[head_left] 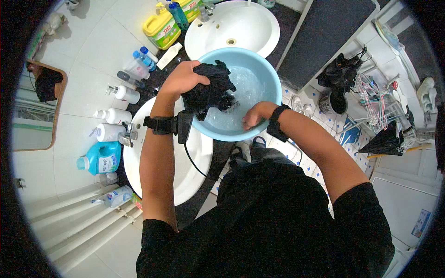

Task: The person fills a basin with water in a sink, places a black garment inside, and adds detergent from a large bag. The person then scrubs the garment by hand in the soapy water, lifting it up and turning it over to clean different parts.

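A light blue basin (pixel 278 92) holds cloudy, sudsy water (pixel 250 83). My left hand (pixel 183 78) is closed on a bunched black cloth garment (pixel 211 88) at the basin's left side, and its lower folds hang to the water. Inside the basin's right front part is my right hand (pixel 257 115), fingers curled together low at the water, with no cloth visible in them. A black strap with a device (pixel 181 125) is around my left wrist, and another black strap (pixel 278 123) is around my right.
The basin stands between two white washbasins, one far (pixel 197 39) and one near left (pixel 139 162). Pump bottles (pixel 125 94), a blue detergent jug (pixel 105 157) and yellow jugs (pixel 162 30) line the wall side. Hangers (pixel 375 99) and a bucket (pixel 331 104) are at right.
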`<move>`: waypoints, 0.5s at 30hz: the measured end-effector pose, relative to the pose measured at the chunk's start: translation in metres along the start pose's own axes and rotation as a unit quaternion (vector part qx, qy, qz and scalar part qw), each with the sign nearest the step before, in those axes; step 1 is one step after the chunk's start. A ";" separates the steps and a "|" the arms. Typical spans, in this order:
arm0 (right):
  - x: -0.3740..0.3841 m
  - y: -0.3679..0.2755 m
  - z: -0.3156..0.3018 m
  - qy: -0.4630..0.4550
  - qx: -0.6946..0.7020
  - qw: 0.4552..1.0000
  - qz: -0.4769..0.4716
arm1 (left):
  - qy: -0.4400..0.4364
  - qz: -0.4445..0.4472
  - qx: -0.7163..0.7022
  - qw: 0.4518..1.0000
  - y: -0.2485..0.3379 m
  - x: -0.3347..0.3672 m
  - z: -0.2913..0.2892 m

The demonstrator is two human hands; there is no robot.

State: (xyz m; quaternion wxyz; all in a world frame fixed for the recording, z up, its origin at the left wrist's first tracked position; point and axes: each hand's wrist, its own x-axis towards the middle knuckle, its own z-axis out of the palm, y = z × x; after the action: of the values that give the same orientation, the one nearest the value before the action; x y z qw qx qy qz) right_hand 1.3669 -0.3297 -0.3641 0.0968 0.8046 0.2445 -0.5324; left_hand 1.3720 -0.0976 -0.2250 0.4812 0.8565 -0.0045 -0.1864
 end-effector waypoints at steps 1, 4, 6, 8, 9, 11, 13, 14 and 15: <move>-0.005 -0.003 -0.003 -0.017 0.052 0.998 -0.006 | 0.002 -0.009 -0.003 1.000 0.001 0.001 0.001; -0.018 -0.005 -0.007 0.047 0.021 0.999 0.011 | 0.012 -0.006 0.008 1.000 -0.006 0.004 0.003; 0.000 0.000 -0.001 -0.023 0.030 0.999 0.004 | 0.014 0.008 0.023 1.000 -0.004 0.006 0.004; 0.042 0.014 0.020 -0.044 0.107 0.991 -0.074 | -0.017 -0.006 0.009 1.000 0.010 0.003 0.005; 0.017 0.002 0.017 0.090 -0.012 0.996 -0.018 | -0.010 -0.014 0.004 1.000 -0.001 0.000 0.005; -0.026 -0.009 -0.008 0.217 -0.041 0.975 0.036 | 0.017 -0.018 0.028 0.999 -0.013 0.002 0.007; -0.008 0.008 -0.026 0.360 0.239 0.901 -0.022 | -0.013 -0.017 -0.004 1.000 0.009 -0.001 0.008; -0.004 0.009 -0.027 0.361 0.241 0.901 -0.020 | -0.038 -0.021 -0.040 0.998 0.016 -0.002 0.010; -0.013 -0.004 -0.036 0.417 0.286 0.845 -0.176 | -0.035 -0.025 -0.041 0.998 0.011 -0.002 0.011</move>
State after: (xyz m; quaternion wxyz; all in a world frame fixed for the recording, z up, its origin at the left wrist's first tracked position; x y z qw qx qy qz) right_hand 1.3904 -0.3152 -0.3368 -0.3444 0.8859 0.2363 -0.2015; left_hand 1.3687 -0.1126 -0.2208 0.5110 0.8287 0.0078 -0.2280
